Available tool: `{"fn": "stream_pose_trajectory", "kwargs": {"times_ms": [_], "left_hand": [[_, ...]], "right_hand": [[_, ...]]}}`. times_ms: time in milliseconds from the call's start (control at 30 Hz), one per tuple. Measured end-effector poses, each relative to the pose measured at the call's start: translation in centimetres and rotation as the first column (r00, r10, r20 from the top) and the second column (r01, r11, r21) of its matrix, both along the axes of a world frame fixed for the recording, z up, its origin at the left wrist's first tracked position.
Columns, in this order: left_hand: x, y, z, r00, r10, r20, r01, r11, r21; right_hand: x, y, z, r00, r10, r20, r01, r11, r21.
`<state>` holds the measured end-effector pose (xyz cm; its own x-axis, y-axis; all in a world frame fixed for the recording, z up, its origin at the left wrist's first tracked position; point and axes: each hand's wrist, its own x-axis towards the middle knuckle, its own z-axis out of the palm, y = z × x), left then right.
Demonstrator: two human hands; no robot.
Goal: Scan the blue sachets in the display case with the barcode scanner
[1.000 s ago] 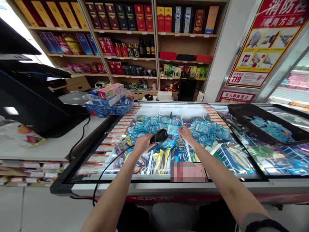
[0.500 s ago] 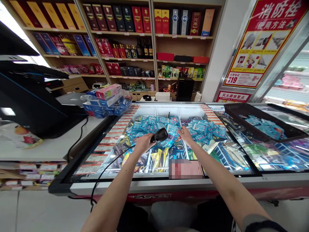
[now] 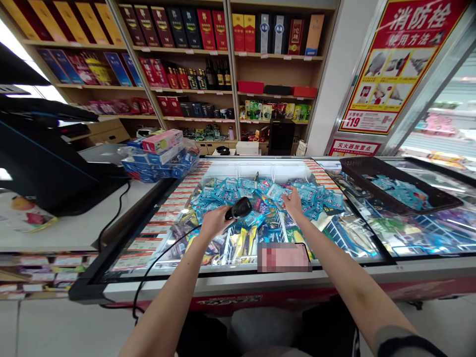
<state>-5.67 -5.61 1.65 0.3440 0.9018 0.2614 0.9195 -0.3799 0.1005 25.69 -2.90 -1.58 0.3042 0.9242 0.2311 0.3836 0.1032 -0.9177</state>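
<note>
My left hand [image 3: 214,221] is closed around the handle of a black barcode scanner [image 3: 241,208], its head angled to the right over the chest freezer. A black cord runs from it down to the left. In my right hand [image 3: 293,205] a light-blue packet [image 3: 276,192] is pinched at its right end, just right of the scanner head. Many similar blue packets lie in a left pile [image 3: 215,193] and a right pile [image 3: 316,196] on the freezer's glass top [image 3: 256,168]. Wrapped ice creams [image 3: 246,242] show through the glass below.
A phone [image 3: 284,258], its screen blurred out, lies at the freezer's near edge. On the right a dark tray [image 3: 357,173] holds more blue packets. Plastic-wrapped boxes [image 3: 159,156] and a black checkout machine [image 3: 48,158] stand at left. Shelves of boxes and bottles line the back.
My right hand has moved to the right, and the blue packet in it now shows more fully, tilted. The scanner stays in my left hand, and the view has shifted slightly.
</note>
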Motion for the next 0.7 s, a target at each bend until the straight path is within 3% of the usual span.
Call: {"fn": "stream_pose_trajectory", "kwargs": {"times_ms": [200,333,500,700], "left_hand": [[-0.9,0.1,-0.4,1.000,0.018,-0.018,-0.018,0.999,0.028],[-0.8,0.1,-0.4,0.999,0.019,-0.033,-0.018,0.999,0.033],[-0.5,0.3,-0.4,0.998,0.039,-0.041,-0.038,0.999,0.034],[-0.8,0.4,-0.4,0.999,0.037,-0.024,-0.037,0.999,0.033]], "right_hand": [[4.6,-0.8,0.8,0.942,-0.182,0.281,0.160,0.982,0.100],[6.1,-2.1,0.4,0.870,-0.186,0.457,0.177,0.982,0.064],[6.6,-3.2,-0.1,0.683,-0.263,0.681,0.291,0.954,0.076],[7.1,-2.7,0.5,0.518,-0.423,0.744,0.450,0.874,0.184]]}}
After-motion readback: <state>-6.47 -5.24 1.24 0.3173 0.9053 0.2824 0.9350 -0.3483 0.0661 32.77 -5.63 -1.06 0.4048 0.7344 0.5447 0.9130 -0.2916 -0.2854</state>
